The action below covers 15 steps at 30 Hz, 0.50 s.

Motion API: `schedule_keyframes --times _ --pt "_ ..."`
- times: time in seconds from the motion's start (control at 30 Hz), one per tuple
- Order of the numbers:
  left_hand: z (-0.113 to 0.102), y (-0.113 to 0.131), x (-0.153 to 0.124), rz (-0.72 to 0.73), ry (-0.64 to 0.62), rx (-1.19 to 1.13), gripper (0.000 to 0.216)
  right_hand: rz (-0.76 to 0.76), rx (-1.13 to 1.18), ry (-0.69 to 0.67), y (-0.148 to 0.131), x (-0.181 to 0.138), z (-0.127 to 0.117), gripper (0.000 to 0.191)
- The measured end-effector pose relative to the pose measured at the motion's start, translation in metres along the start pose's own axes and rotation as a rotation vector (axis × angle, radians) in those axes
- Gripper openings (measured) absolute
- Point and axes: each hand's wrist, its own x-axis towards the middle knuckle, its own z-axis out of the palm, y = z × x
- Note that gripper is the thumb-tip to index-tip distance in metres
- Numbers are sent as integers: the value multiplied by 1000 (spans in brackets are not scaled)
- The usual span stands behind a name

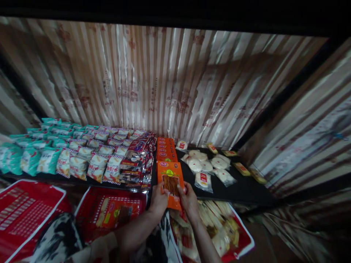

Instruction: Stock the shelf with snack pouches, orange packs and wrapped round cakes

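Between my two hands I hold an orange snack packet [170, 173] with a clear window showing brown strips inside. My left hand [159, 199] grips its left edge, and my right hand [188, 200] pinches the right edge. The packet is at the front of the black shelf [189, 179]. Just behind it lies a row of overlapping orange packets [166, 148]. Left of these is a stack of dark red packets [138, 160]. Round white packaged cakes [195, 164] lie to the right.
White-and-orange snack bags [97, 166] and teal bags [29, 159] fill the shelf's left. Small yellow packs [241, 168] lie at the right. Below stand a red basket [85, 204] with orange packets, another red basket [33, 212], and a filled one [242, 233]. Corrugated sheeting [153, 80] backs the shelf.
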Motion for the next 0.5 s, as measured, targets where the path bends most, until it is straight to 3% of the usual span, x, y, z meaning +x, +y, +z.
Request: schedule_keyframes --times 0.27,0.5 --pt "14 11 35 13 32 130 41 3 -352 21 -1 36 12 44" --pt "20 13 46 47 53 235 40 -102 -404 21 6 46 16 44"
